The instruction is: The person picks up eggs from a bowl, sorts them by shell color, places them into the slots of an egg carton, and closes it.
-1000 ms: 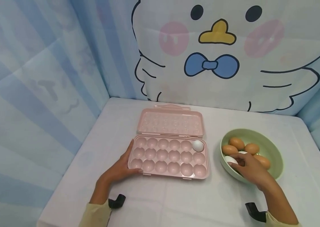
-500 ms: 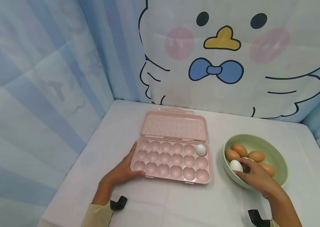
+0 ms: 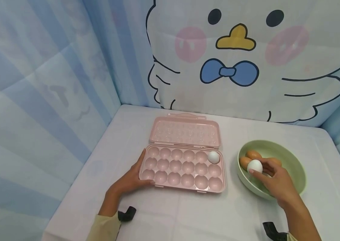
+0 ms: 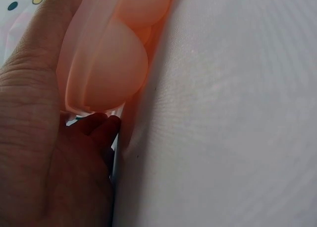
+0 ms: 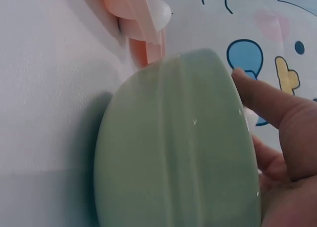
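White-clothed table [image 3: 163, 217] | left hand [image 3: 129, 180], fingers wide, grips pink plastic egg tray [image 3: 182, 188] at corner, I think for steadiness | right hand [image 3: 281, 185] pinches white oval egg [image 3: 255, 166] over round green bowl [image 3: 297, 169]

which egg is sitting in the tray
The white egg in the back row's right-end cup. It alone sits in the tray; the brown eggs lie in the bowl, and a second white egg is pinched by the right hand.

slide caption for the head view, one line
Left hand holds an open pink egg tray; right hand holds a white egg at a green bowl.
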`<state>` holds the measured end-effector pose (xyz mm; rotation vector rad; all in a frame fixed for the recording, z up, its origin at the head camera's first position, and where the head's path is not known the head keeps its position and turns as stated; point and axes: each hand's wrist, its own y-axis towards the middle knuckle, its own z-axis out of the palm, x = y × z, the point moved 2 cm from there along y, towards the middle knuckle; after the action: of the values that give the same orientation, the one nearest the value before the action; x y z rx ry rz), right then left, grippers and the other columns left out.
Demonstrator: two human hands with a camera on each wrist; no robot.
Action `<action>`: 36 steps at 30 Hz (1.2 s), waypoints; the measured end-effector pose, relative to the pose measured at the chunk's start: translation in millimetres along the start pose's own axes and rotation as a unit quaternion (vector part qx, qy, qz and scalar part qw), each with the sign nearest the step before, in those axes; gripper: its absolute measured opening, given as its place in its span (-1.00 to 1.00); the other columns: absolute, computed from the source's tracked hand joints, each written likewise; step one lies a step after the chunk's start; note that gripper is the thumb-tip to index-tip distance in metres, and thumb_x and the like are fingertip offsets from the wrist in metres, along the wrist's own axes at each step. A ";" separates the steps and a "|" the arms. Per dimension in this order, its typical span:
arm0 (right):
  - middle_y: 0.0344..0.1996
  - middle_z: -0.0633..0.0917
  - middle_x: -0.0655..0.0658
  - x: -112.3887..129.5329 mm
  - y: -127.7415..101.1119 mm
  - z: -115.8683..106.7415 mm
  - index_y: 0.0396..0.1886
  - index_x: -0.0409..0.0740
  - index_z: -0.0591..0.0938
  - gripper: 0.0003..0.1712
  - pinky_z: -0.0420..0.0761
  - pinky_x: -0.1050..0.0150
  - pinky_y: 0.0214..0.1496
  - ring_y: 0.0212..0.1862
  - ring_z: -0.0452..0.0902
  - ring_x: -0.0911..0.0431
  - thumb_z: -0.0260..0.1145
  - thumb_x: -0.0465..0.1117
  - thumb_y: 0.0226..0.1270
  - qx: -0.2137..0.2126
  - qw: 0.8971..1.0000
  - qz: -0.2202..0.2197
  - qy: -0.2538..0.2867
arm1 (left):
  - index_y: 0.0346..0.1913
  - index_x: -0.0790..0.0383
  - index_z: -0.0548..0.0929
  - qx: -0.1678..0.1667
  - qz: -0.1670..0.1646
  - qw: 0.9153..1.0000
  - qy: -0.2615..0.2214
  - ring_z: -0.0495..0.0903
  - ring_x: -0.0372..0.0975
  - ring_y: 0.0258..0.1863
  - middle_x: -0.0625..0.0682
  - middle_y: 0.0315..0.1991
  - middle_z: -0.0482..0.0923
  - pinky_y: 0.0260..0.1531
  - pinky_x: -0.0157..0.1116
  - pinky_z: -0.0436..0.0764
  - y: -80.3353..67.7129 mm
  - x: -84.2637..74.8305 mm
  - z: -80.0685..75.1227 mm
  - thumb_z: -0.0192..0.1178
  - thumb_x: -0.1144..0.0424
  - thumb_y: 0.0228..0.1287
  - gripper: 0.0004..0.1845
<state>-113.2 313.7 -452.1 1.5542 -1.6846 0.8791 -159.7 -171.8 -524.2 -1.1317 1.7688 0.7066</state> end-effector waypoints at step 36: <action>0.12 0.69 -0.19 63.4 54.2 117.7 0.24 -0.29 0.64 -0.44 0.51 0.28 0.27 0.17 0.57 0.11 0.57 -0.29 0.26 -0.032 0.981 -0.085 0.173 | 0.69 -0.09 -0.35 0.005 -0.009 1.000 0.000 -0.05 -0.23 0.60 -0.16 0.67 -0.16 0.50 0.01 0.01 0.1 -1.0 -1.9 0.61 0.03 0.06 0.43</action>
<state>-175.1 184.0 -465.1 1.3860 -1.3020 0.9331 -160.3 -172.8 -522.5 -1.1388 1.7574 0.6862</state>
